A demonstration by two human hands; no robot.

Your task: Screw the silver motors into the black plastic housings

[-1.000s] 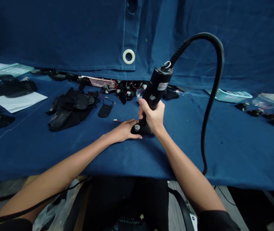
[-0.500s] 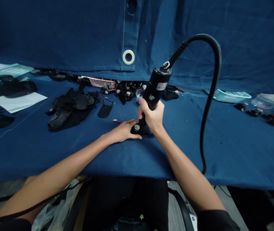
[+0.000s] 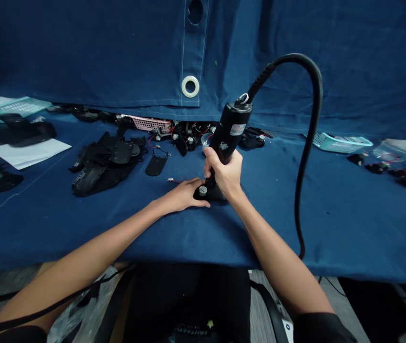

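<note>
My right hand (image 3: 226, 172) is wrapped round a black corded power tool (image 3: 229, 131), which leans with its top to the right and its lower end down at a black part (image 3: 217, 194) on the blue cloth. At the left end of that part, my left hand (image 3: 187, 194) grips it between thumb and fingers. A small round silver piece (image 3: 203, 190) sits on the part between my left thumb and fingers. The tool's tip is hidden behind my right hand and the part.
Left of my hands lie a stack of black pieces (image 3: 108, 162), a flat black oval piece (image 3: 156, 165) and white paper (image 3: 31, 152). Behind are a pink basket (image 3: 149, 124) and wired parts. A teal basket (image 3: 341, 142) stands right, beyond the tool's hanging cable (image 3: 299, 190).
The top of the tool and its cable have shifted slightly to the left. Both hands keep their hold in nearly the same place.
</note>
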